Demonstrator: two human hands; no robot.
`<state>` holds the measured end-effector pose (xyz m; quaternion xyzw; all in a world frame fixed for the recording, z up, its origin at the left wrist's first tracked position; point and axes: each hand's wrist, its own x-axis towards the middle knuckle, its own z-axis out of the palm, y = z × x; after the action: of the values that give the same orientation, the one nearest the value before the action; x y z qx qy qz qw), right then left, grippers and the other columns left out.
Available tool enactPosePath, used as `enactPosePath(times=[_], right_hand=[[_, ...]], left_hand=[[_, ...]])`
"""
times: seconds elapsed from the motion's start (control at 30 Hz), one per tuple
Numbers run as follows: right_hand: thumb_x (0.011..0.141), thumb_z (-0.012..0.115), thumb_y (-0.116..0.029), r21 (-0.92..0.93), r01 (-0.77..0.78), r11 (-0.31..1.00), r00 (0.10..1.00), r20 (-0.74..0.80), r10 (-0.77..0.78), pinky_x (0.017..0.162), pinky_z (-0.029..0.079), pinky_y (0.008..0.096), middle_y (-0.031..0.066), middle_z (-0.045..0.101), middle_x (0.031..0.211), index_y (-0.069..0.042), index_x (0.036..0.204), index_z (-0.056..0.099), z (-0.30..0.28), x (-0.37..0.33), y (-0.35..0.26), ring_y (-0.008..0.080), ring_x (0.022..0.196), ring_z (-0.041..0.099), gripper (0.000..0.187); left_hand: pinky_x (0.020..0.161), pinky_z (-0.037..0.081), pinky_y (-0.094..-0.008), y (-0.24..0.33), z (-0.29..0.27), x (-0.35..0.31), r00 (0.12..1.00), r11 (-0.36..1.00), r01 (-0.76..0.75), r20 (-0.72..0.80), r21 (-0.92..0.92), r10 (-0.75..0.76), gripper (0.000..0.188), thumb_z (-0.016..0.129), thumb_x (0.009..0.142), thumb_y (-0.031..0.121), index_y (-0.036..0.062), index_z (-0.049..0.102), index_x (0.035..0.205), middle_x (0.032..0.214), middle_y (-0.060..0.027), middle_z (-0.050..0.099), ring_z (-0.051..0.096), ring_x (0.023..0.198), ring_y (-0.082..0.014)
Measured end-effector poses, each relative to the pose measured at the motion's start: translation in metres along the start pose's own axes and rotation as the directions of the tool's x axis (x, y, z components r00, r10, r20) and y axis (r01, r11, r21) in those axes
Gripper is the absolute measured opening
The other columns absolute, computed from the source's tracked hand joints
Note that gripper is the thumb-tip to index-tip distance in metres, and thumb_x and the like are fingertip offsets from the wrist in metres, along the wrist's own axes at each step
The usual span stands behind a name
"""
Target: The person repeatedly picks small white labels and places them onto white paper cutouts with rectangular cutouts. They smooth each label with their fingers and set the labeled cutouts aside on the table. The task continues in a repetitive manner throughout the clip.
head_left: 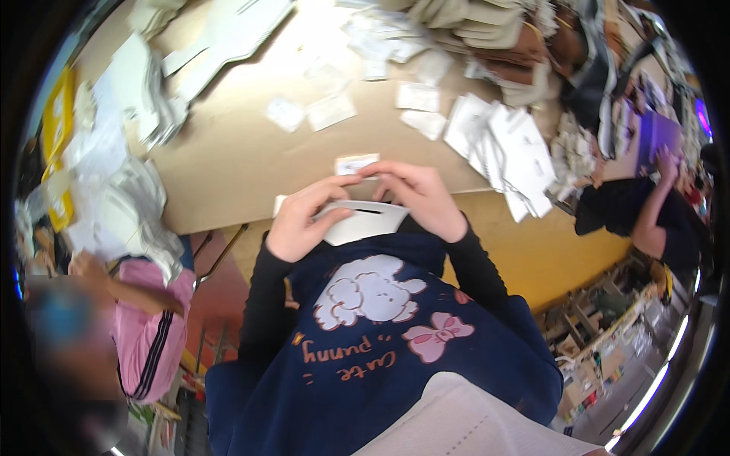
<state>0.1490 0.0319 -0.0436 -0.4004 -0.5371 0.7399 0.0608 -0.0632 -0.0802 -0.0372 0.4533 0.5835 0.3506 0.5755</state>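
Close to my body, at the table's near edge, I hold a white curved panel with a dark slot near its top. My left hand grips its left side, with the thumb lying across the front. My right hand has its fingers bent over the upper right edge, where the fingertips of both hands come close together. Just beyond them is a small pale card with a dark mark. Whether my fingertips touch that card, I cannot tell. The back of the panel is hidden.
Small white pieces are scattered on the brown table. Stacked white panels lie at right, others at left. Brown and cream pieces pile up at the back. Co-workers in pink and dark clothing flank me.
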Motion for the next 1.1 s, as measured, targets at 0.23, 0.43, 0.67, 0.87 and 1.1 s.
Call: enactPosePath(times=[0.23,0.43,0.67,0.87,1.1], right_hand=[[0.093,0.063,-0.017,-0.620,0.223,0.752,0.966,0.036,-0.257,0.065,0.053,0.0407,0.0049,0.075,0.100,-0.016,0.126,0.065,-0.019,-0.011,-0.002,0.0292,0.077,0.070,0.034],[0.085,0.067,-0.015,-0.801,0.534,0.270,0.734,0.281,-0.618,0.089,0.053,0.0382,0.0081,0.068,0.116,-0.023,0.126,0.066,-0.009,-0.011,0.010,0.0214,0.112,0.064,0.042],[0.088,0.067,-0.016,-0.871,0.438,0.224,0.802,0.265,-0.536,0.120,0.027,0.0515,0.0077,0.063,0.131,-0.026,0.134,0.063,-0.021,-0.010,0.020,0.0208,0.134,0.051,0.047],[0.083,0.073,-0.006,-0.806,0.496,0.323,0.734,0.191,-0.652,0.112,0.040,0.0491,0.0070,0.071,0.117,-0.014,0.116,0.069,-0.020,-0.016,-0.025,0.0238,0.122,0.059,0.034],[0.084,0.071,-0.001,0.371,0.792,0.486,0.538,-0.047,-0.842,0.070,0.058,0.0371,0.0132,0.073,0.094,-0.002,0.087,0.074,-0.028,-0.101,-0.123,0.0276,0.078,0.069,0.004]], left_hand=[[0.070,0.055,-0.0323,-0.004,0.010,-0.001,0.988,0.895,-0.118,-0.043,0.430,0.150,0.009,0.068,0.086,0.003,0.0033,0.062,0.093,0.117,-0.0047,0.073,0.071,0.079,-0.0291],[0.064,0.054,-0.0349,-0.007,0.012,-0.002,0.960,0.798,-0.224,-0.016,0.560,0.281,0.009,0.069,0.084,0.002,0.0044,0.062,0.090,0.121,-0.0060,0.072,0.070,0.072,-0.0277],[0.064,0.053,-0.0373,0.003,0.016,-0.011,0.982,0.780,-0.116,-0.047,0.615,0.183,0.011,0.069,0.088,0.010,0.0098,0.064,0.098,0.115,-0.0039,0.073,0.070,0.074,-0.0283],[0.065,0.054,-0.0364,-0.001,0.018,-0.011,0.965,0.818,-0.179,-0.064,0.546,0.254,0.011,0.069,0.089,0.010,0.0062,0.062,0.097,0.125,-0.0051,0.069,0.069,0.074,-0.0291],[0.059,0.052,-0.0335,-0.005,0.026,-0.015,0.929,0.782,-0.264,-0.071,0.565,0.364,0.010,0.070,0.088,0.010,0.0064,0.061,0.093,0.128,-0.0024,0.069,0.067,0.068,-0.0258]])
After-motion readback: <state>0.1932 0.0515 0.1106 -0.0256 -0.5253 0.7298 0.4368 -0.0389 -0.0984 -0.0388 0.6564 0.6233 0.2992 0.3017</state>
